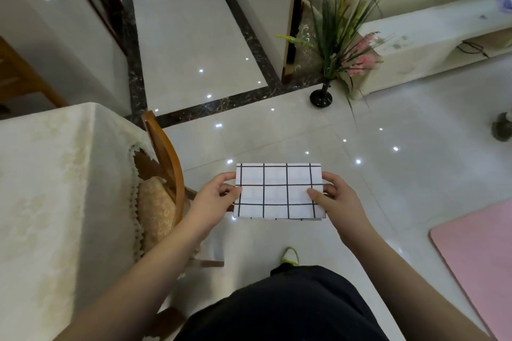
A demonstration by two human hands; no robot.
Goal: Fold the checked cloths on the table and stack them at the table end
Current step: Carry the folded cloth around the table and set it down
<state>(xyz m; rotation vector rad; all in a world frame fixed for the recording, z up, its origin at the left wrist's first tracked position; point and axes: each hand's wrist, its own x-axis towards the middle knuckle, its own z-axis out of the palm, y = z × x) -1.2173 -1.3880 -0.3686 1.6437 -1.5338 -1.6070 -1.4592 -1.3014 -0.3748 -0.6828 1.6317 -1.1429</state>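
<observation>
A white cloth with black checks (278,192), folded into a flat rectangle, is held in the air above the tiled floor in front of me. My left hand (214,195) pinches its left edge, thumb on top. My right hand (336,196) pinches its right edge the same way. The table (41,174), covered with a cream tablecloth, stands to my left, apart from the cloth. No other checked cloth shows in this view.
A wooden chair (166,152) with a gold cushion is tucked against the table's right side. A black vase of artificial plants (321,95) stands on the floor ahead. A pink mat (476,252) lies at the right, near a white low cabinet (415,44).
</observation>
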